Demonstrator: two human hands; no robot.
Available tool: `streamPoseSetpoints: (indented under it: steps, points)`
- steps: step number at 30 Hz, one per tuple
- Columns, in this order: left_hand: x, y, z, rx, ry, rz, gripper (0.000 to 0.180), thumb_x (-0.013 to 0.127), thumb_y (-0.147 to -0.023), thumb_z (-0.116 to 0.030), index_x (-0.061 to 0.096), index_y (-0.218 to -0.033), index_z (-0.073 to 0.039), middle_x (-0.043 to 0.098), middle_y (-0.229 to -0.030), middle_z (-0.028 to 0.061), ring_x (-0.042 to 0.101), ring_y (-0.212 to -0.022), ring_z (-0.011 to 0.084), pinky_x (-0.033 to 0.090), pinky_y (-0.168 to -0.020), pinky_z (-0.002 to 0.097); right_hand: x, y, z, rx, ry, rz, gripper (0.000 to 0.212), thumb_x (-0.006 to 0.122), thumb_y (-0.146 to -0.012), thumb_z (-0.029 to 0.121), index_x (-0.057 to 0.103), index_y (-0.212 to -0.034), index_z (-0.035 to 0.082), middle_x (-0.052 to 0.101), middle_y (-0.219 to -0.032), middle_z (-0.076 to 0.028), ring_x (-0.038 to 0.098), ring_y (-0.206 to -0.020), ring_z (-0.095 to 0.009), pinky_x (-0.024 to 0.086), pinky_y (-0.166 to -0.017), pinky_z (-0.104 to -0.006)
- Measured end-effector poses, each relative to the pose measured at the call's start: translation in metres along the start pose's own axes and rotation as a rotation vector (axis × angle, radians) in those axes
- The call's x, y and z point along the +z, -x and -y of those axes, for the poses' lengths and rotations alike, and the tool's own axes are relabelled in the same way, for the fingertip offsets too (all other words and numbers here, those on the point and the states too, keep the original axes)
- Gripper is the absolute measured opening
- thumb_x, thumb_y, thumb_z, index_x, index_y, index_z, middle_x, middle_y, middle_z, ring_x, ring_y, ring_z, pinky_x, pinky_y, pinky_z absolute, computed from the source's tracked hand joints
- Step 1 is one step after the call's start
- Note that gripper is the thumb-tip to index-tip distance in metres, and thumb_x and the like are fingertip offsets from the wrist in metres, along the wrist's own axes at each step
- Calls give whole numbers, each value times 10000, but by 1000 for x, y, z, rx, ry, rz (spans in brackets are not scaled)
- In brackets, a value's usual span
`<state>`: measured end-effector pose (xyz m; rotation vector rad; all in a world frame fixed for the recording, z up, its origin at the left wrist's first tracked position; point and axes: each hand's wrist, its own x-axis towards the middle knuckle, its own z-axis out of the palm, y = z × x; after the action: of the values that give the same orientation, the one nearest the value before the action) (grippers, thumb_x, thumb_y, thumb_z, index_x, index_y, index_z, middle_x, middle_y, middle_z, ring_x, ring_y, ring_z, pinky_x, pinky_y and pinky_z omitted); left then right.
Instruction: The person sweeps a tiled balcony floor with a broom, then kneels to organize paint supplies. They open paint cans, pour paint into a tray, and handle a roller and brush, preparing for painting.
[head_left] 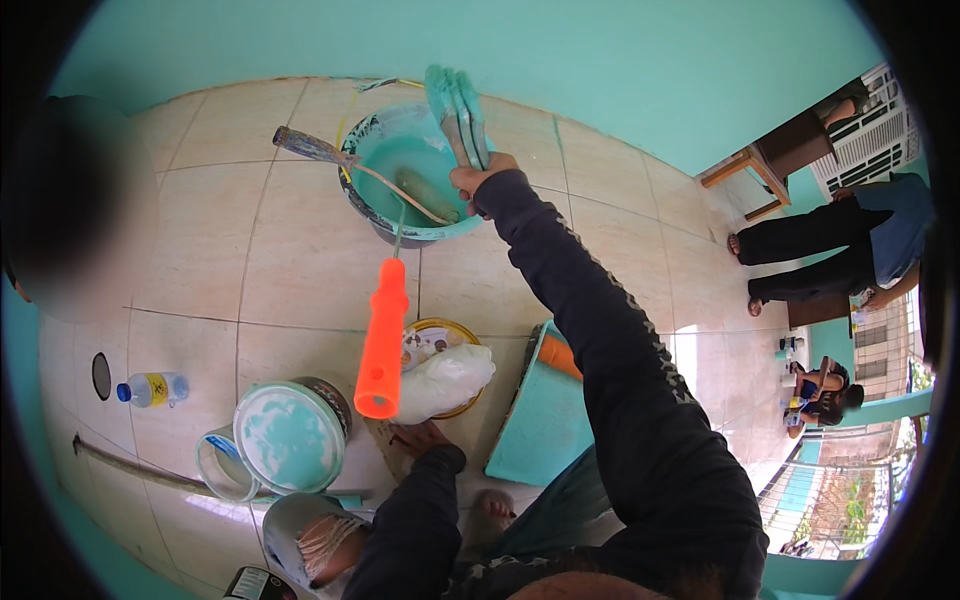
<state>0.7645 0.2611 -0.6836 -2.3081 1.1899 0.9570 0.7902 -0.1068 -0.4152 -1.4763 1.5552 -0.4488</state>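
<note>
My right hand (482, 183) is closed around the lower ends of a bunch of teal-smeared paintbrushes (462, 122), raised at the right rim of a paint bucket (478, 228). Inside the bucket is teal paint, and a long-handled tool with a worn, paint-stained grip (310, 146) lies across it. A paint roller with a bright orange handle (382, 345) leans out of the bucket toward me. Low in front of me, my left hand (424, 440) rests with fingers apart beside a white plastic bag (450, 380). That bag lies on a round yellow-rimmed lid (432, 326).
A teal-coated paint tray (530, 430) with an orange piece stands right of the bag. A paint-marked tub (290, 437), a clear container (222, 465) and a water bottle (155, 389) are at left. People (840, 240) are at far right. A teal wall (600, 60) rises behind the bucket.
</note>
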Motion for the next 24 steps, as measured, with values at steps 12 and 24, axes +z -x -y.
streamPoseSetpoints:
  steps: [12,24]
  points:
    - [-1,-2,9,-40,-31,-39,713,456,-860,-213,21,-1408,-79,-67,-1441,251,-63,-1294,505,27,-1025,628,-17,34,26,-39,-192,98,226,660,-673,211,585,-781,27,561,-619,-53,518,-455,-124,352,-356,-252]
    - [4,-3,9,-55,16,-120,626,417,-873,-186,85,-1397,-114,4,-1448,223,-26,-1310,473,63,-1026,615,-12,34,25,19,-244,197,200,654,-689,210,578,-723,27,557,-617,-58,520,-471,-127,348,-360,-259]
